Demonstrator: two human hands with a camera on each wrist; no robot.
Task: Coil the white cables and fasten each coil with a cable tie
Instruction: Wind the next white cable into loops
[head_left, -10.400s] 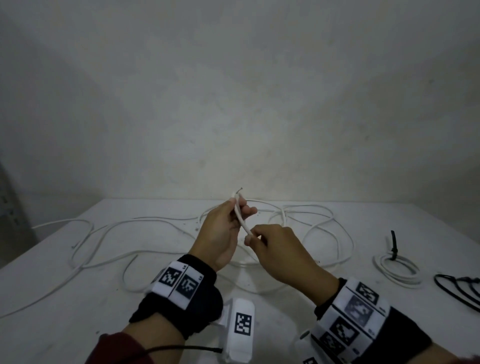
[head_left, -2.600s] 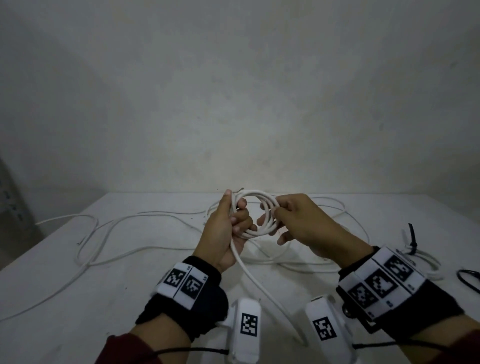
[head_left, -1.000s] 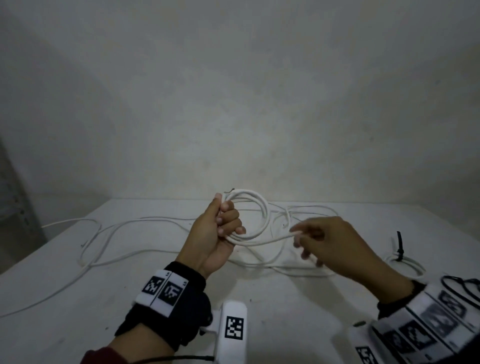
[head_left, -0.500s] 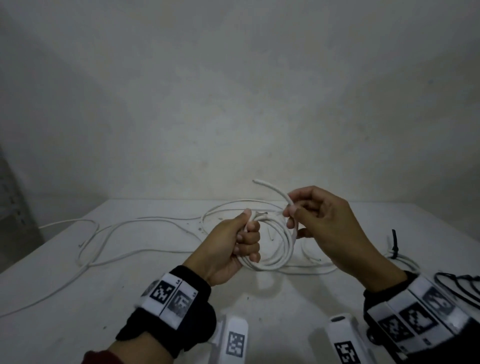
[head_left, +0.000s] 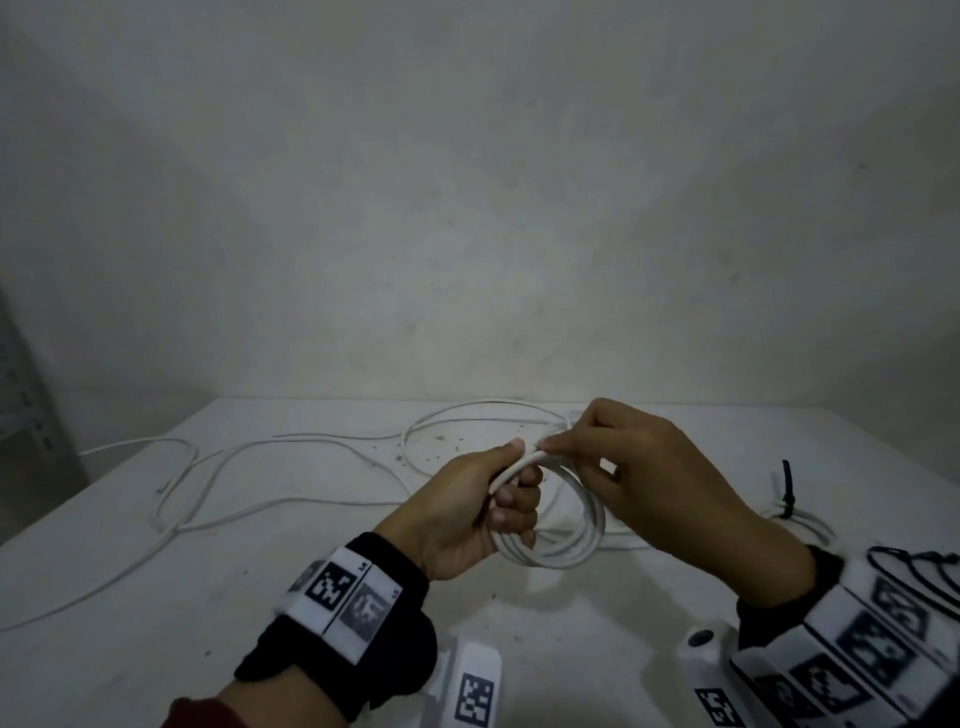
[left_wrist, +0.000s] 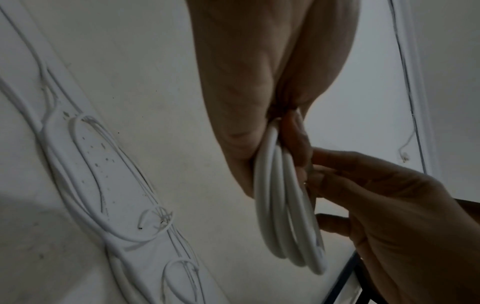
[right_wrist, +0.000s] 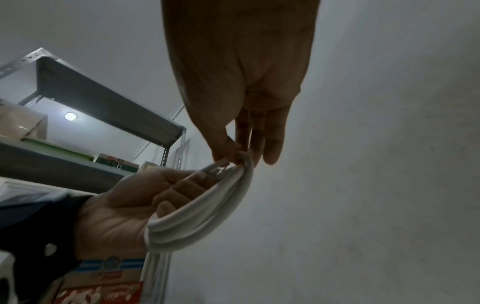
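Head view, centre of frame: the left hand (head_left: 467, 512) is held above the white table (head_left: 156, 623) with fingers curled round a white cable coil (head_left: 571, 551) of several loops. The coil hangs below and to the right of the fist. The right hand (head_left: 654, 483) meets the coil at its top, thumb and forefinger pinching the cable end (head_left: 535, 457) against the loops, just beside the left thumb.

Left wrist view: the loops lie bunched side by side under the left palm and hang down at centre frame; the right hand's fingertips (left_wrist: 322, 170) touch the bundle from the right.

Right wrist view: the pinch sits at centre frame, with the coil curving down into the left hand at lower left.

More loose white cable (head_left: 249, 478) trails across the table at left and behind the hands. At the right edge of the head view lies a finished coil (head_left: 800, 519) with a black cable tie (head_left: 788, 491) standing up from it, well apart from the hands. Black ties (head_left: 914, 566) lie at the far right. A metal shelf (right_wrist: 103, 107) shows at upper left of the right wrist view
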